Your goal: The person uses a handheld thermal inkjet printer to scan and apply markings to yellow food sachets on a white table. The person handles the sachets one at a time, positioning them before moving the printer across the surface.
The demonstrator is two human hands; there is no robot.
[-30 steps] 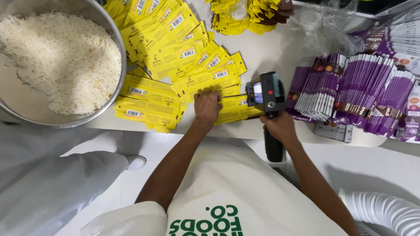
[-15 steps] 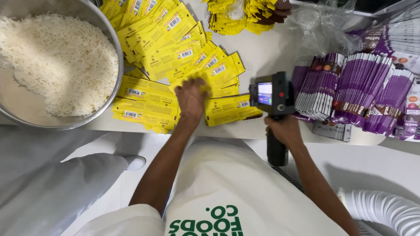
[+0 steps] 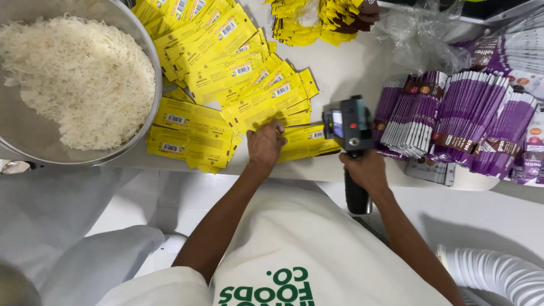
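At far left stands a steel bowl (image 3: 148,68) of white noodles (image 3: 73,79), well apart from both hands. Yellow pouches (image 3: 226,68) fan across the table (image 3: 351,68) beside it. The left hand (image 3: 265,144) lies palm down, fingers curled, pressing the top pouch (image 3: 266,102), whose long axis runs from lower left to upper right. The next pouch (image 3: 309,141) projects rightward from under that hand, its free end just beside the printer head. The right hand (image 3: 367,170) is closed around the grip of a black handheld printer (image 3: 348,124), held upright at the table edge. The right hand is nearer this pouch's free end. Purple pouches (image 3: 453,119) stand stacked at right.
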